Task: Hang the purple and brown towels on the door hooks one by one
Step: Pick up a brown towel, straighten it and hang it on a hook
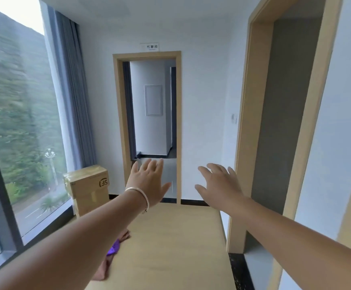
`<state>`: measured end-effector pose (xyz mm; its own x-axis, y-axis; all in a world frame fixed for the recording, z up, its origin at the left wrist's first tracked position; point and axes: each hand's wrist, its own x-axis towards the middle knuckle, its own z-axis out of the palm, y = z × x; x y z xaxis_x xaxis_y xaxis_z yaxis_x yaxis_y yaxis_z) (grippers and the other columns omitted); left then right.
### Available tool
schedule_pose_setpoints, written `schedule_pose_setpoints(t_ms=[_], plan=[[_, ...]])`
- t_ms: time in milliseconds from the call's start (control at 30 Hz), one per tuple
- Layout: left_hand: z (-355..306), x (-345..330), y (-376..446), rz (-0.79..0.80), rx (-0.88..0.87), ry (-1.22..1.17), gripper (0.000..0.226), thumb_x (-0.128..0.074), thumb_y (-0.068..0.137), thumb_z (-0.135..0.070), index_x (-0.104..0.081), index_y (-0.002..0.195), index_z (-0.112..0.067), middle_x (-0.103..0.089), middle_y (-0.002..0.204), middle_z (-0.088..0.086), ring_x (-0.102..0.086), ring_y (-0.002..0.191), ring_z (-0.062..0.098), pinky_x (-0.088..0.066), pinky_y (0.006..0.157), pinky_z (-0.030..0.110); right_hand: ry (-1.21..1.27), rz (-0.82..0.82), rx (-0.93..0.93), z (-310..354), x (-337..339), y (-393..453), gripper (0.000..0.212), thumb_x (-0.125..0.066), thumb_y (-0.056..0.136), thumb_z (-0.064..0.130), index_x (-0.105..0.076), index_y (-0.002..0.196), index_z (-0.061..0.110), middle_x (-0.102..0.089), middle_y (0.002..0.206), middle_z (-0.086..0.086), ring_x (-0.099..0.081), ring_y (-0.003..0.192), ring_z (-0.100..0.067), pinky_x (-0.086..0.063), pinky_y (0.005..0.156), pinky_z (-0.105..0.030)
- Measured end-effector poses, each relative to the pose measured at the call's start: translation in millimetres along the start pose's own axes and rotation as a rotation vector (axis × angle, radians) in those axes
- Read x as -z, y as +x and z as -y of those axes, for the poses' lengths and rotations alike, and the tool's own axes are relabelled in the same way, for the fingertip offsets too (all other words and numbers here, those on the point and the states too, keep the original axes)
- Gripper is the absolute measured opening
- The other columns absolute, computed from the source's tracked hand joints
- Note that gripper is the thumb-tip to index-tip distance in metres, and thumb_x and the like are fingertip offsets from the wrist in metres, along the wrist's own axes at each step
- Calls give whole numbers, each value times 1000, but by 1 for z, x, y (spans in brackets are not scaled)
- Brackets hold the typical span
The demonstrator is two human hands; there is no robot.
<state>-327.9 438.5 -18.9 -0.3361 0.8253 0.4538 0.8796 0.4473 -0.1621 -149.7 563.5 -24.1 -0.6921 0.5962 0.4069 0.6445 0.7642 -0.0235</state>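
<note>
Both my arms stretch forward over a light wooden table (176,243). My left hand (149,181), with a silver bracelet on the wrist, is raised with its fingers spread and holds nothing. My right hand (218,185) is also raised and spread, empty. On the table under my left forearm lie a purple towel (114,249) and a brown towel (103,268), both mostly hidden by the arm. No door hooks show in this view.
A cardboard box (88,187) stands by the window at the table's far left corner. Straight ahead is an open doorway (152,126) to another room. A wide door frame (252,130) rises on the right. Grey curtains (69,91) hang beside the large window.
</note>
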Motion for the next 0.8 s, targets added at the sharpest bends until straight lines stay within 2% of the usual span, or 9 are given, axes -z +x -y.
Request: schedule_pose_setpoints(t_ms=[200,533,800], plan=[[38,-34,86,-38,-12,-60,77,-31,95,-60,-6,153,-16,-25,156,1,-15,146,22,-13,119,49,-64,9,-45,0,-22,79,59,-35,98,51,-21,150,29,-21,158,0,-14,146,-19,-8,119,-47],[97,-103,209,-23,-73,-54,78,-31,95,-59,-3,154,-15,-27,155,2,-17,146,22,-15,119,49,-67,4,-64,13,-72,216,59,-37,97,52,-23,150,29,-22,157,-2,-17,145,-21,-12,118,-47],[110,-170,308,-3,-92,-44,74,-30,95,-60,-6,153,-21,-27,155,1,-18,145,24,-15,119,49,-53,16,-64,-19,-127,319,59,-38,96,52,-24,149,29,-23,156,-1,-18,144,-20,-12,117,-46]])
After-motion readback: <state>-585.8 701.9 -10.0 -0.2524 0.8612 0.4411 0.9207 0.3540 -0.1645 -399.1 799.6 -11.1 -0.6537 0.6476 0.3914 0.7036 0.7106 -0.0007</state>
